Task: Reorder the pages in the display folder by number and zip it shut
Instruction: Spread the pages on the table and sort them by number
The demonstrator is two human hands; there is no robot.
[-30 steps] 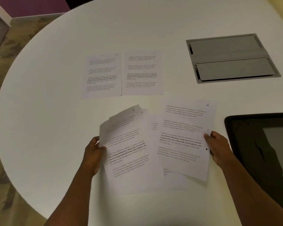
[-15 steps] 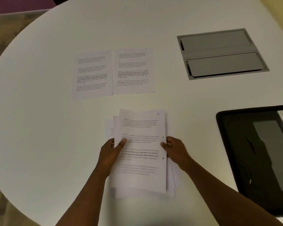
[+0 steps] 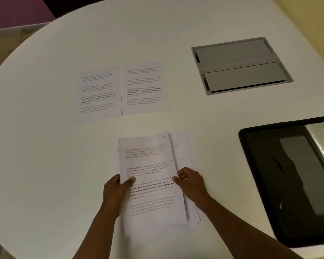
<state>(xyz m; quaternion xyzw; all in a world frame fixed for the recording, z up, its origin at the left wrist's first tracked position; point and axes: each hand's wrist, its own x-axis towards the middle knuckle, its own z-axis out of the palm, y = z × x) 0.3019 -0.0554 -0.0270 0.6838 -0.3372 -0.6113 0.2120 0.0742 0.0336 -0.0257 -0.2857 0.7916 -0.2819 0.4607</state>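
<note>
We see a loose stack of pages (image 3: 153, 184) at the near middle of the white round bench (image 3: 45, 146), held between two bare hands. The left hand (image 3: 114, 193) grips the stack's left edge, its thumb lying over the top sheet and its fingers (image 3: 115, 181) curled behind the paper. The right hand (image 3: 192, 184) pinches the right edge of the top sheets, thumb on the printed face and fingers bent in toward the palm. The sheets are not squared: a further page (image 3: 181, 150) juts out to the right behind the top one, and more edges show along the lower right side. The top sheet carries paragraphs of print with a few bold lines; a number sits in its upper right corner, too blurred for us to read.

Farther back on the bench, two single pages lie flat side by side, the left page (image 3: 99, 94) and the right page (image 3: 145, 87), their inner edges touching or just overlapping; we cannot tell which. They lie well apart from the held stack.

The black display folder (image 3: 281, 184) lies at the right edge of the view, near the right forearm and partly cut off by the frame. A grey recessed panel (image 3: 239, 65) is set into the bench behind it.
</note>
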